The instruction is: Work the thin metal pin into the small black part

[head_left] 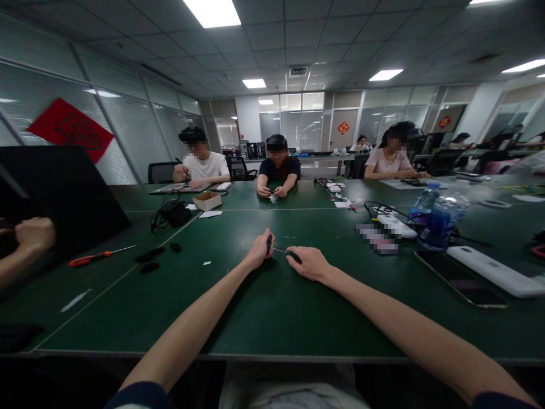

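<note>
Over the middle of the green table (238,307), my left hand (258,251) pinches a small black piece (269,244) between thumb and fingers. What this piece is, I cannot make out. My right hand (313,263) is closed round the dark handle of a screwdriver (293,257). Its thin metal shaft points left to the black piece; whether the tip touches it is too small to tell. Both forearms reach in from the table's near edge.
On the left lie an orange-handled screwdriver (104,255), several small black pieces (150,267) and an open cardboard box (207,200). To the right are water bottles (438,221), a phone (460,278) and a white device (496,271). Co-workers sit across; another person's fist (36,233) shows at far left.
</note>
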A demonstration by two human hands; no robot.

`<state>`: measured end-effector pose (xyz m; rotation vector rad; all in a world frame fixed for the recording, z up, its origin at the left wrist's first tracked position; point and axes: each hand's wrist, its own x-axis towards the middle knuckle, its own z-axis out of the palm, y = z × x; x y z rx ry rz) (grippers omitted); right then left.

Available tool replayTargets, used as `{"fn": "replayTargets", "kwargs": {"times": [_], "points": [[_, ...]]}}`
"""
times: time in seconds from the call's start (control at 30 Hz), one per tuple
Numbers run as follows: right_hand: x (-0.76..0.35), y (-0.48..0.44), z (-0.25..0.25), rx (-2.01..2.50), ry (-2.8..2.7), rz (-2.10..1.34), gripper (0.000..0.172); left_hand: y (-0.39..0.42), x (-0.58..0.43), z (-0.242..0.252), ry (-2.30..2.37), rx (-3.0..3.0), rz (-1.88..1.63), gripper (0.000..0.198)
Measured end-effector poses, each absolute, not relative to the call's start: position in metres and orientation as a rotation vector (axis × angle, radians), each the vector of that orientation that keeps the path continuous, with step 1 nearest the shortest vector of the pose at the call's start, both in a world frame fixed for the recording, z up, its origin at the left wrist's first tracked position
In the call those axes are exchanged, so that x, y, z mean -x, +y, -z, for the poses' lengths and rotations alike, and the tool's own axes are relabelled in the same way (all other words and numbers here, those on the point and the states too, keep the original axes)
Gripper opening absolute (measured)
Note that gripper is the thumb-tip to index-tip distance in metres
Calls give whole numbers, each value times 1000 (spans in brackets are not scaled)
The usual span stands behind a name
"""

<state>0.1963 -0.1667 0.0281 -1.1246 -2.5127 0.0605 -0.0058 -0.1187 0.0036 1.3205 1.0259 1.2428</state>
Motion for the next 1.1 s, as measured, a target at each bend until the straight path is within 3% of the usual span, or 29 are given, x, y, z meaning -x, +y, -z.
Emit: {"fn": "replayTargets", "kwargs": {"times": [0.37, 0.63, 1.1], "points": [[-195, -168, -33, 1309, -2546, 96, 45, -123, 5, -7, 1203, -1565, -1177, 58], [-183, -185, -37, 1354, -2590, 254, 41, -126, 8, -12, 1463, -1875, -1327, 51], [-157, -196, -40, 1504, -2520, 175, 44, -121, 13, -12, 1498, -1818, -1235, 53]]}}
